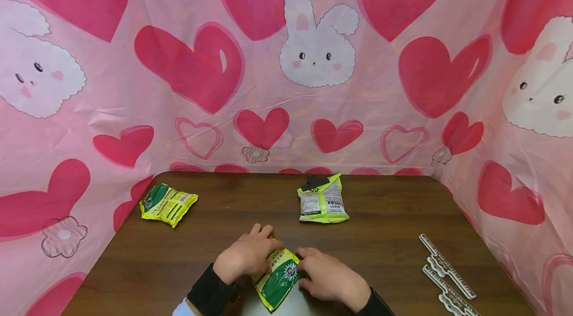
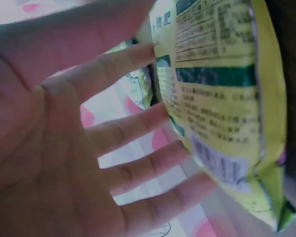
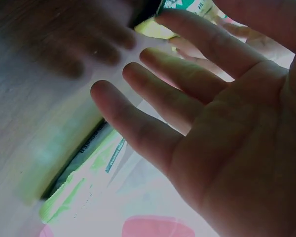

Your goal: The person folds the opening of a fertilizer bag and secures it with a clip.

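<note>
Both hands sit at the near edge of the wooden table (image 1: 385, 236), one on each side of a green-and-yellow snack packet (image 1: 276, 277); my left hand (image 1: 245, 256) lies over the packet's upper left part, and its wrist view shows the fingers (image 2: 138, 126) straight and spread, their tips touching the printed back of the packet (image 2: 217, 98); my right hand (image 1: 329, 277) rests against the packet's right edge, fingers (image 3: 138, 128) likewise straight and fanned apart, nothing curled round the wrapper, so I read both hands as flat and touching rather than gripping; the packet lies tilted between them, its lower corner pointing toward the table's near edge; to the right of the packet, near the table's right edge, lie two pale toothed strips (image 1: 447, 273) side by side; beyond the packet and slightly right, a second pouch (image 1: 323, 200) in lime and white lies flat near the table's far edge; far left of that, a third yellow-green packet (image 1: 168, 203) lies by the far left corner; behind the table hangs a pink cloth (image 1: 286, 57) printed with hearts and white rabbits.
</note>
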`<state>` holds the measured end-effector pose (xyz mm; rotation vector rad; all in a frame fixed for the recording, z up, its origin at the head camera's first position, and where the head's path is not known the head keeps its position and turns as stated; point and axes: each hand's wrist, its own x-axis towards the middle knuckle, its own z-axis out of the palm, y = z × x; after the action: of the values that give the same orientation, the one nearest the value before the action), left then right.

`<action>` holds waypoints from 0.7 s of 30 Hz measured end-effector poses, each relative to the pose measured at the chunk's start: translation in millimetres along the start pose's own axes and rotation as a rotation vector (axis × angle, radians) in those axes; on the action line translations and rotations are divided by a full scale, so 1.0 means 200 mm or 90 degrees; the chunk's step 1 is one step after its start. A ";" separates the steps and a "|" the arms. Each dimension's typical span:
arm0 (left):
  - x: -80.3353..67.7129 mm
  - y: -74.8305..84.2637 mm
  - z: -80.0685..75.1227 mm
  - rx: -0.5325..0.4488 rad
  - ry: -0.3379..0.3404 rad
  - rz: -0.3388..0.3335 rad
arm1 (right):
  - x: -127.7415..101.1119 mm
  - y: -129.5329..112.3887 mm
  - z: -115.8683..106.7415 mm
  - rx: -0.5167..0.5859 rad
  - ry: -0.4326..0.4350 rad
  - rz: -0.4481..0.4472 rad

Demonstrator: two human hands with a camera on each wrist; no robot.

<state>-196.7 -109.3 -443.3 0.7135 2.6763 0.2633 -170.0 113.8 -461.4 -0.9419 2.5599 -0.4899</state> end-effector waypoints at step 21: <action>0.04 -0.02 0.02 -0.091 0.099 -0.097 | -0.04 -0.07 0.00 0.005 -0.037 -0.001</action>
<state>-203.5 -107.1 -450.7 0.4593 2.8056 0.4825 -157.3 109.3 -454.9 -0.9420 2.5032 -0.4663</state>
